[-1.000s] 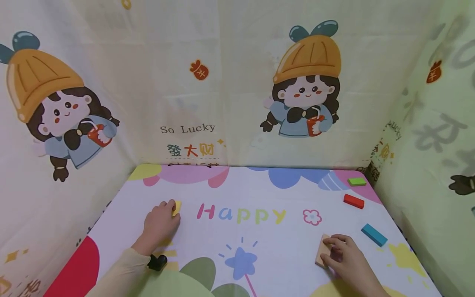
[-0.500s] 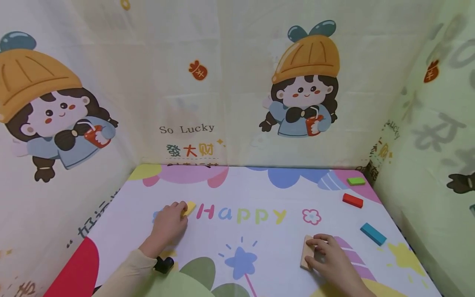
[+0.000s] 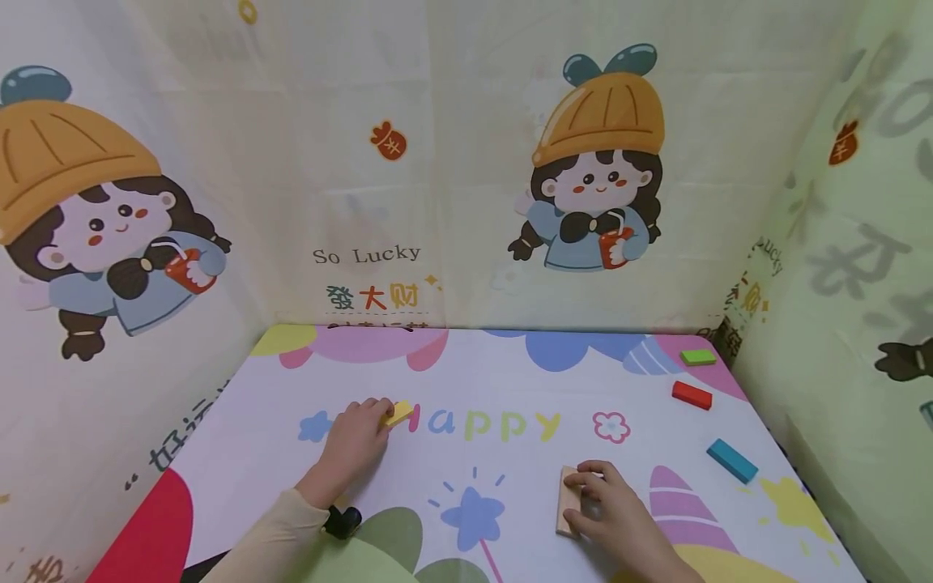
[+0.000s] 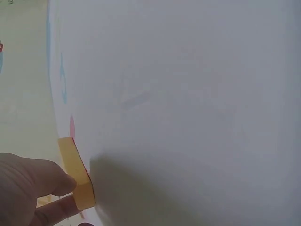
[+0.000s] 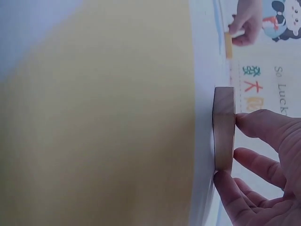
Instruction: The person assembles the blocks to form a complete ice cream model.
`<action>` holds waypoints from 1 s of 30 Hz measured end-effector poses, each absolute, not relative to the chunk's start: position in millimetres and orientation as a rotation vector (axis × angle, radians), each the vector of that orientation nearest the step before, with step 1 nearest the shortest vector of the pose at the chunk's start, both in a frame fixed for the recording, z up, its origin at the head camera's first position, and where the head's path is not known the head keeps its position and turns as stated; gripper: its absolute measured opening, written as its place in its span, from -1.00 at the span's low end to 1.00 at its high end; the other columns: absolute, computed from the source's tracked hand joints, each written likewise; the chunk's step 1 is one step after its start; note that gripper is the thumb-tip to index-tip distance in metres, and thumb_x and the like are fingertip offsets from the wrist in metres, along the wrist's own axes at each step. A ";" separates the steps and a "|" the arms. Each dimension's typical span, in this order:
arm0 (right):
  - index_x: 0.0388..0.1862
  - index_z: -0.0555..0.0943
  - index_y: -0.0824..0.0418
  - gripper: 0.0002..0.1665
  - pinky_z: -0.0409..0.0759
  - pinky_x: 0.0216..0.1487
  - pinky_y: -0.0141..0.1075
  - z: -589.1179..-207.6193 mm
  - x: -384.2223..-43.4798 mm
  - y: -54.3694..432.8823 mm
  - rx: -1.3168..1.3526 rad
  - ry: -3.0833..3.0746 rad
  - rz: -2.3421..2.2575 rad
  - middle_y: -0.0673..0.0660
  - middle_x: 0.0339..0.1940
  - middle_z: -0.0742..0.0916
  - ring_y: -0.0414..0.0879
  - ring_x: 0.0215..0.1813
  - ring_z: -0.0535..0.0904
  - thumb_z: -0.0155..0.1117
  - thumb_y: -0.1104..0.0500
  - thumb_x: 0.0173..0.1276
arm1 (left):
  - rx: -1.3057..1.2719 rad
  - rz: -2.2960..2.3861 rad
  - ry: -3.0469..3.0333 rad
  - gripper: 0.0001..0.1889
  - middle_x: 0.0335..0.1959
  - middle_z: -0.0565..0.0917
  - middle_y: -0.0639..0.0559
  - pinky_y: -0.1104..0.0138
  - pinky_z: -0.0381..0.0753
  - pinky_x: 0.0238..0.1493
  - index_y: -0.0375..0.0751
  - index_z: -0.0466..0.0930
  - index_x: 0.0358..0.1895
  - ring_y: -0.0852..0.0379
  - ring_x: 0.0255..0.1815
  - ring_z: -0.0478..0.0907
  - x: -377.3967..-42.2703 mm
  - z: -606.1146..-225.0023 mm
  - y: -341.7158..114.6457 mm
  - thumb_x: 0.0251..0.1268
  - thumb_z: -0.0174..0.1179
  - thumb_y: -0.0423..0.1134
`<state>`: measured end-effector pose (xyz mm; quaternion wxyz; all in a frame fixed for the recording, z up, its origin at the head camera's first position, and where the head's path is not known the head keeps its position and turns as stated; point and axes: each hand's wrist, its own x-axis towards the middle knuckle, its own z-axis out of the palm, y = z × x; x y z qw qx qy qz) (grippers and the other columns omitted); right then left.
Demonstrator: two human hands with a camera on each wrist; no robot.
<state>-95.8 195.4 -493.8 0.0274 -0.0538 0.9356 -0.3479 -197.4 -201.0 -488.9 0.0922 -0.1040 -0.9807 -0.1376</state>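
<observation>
Yellow block [image 3: 399,414], at the lettering's [image 3: 481,423] left end, pinched by left hand [image 3: 357,441]; tan block [image 3: 568,502], nearer, gripped, palm clear, by right hand [image 3: 612,506]; both presumably light, rigid, best taken by opposite edges; rightward, blue block [image 3: 732,461], red block [image 3: 692,395], green block [image 3: 697,357].

We see the left hand [image 4: 26,188] at lower left, pinching a yellow block [image 4: 73,162] between thumb and finger. Block sits slanted in view, upper end leaning left. White surface [image 4: 202,84] fills most of it, soft shadow [image 4: 124,188] right of the block. We get a pink mark [image 4: 72,126] just above, blue mark [image 4: 63,82] higher.
</observation>
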 end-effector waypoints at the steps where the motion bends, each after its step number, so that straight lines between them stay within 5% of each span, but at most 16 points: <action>1: -0.10 0.73 0.00 -0.61 0.69 0.01 -0.41 -493.9 -95.6 194.4 -0.186 2.890 -1.077 0.06 0.13 0.58 -0.20 -0.11 0.71 0.67 0.10 0.08 | -0.312 -0.413 -2.911 -0.83 -0.17 0.74 -0.07 0.08 0.59 -0.29 -0.17 0.66 -0.11 -0.04 -0.31 0.51 -197.3 -488.9 -198.8 0.26 0.35 -0.39; 30: -0.05 0.71 0.05 -0.63 0.70 0.04 -0.35 -493.6 -102.3 159.4 -0.533 2.818 -1.154 0.06 0.15 0.57 -0.18 -0.07 0.72 0.62 0.09 0.17 | -0.605 -0.557 -2.886 -0.81 -0.18 0.73 0.00 0.15 0.58 -0.12 -0.12 0.67 -0.16 0.01 -0.26 0.50 -202.4 -488.4 -127.8 0.24 0.28 -0.47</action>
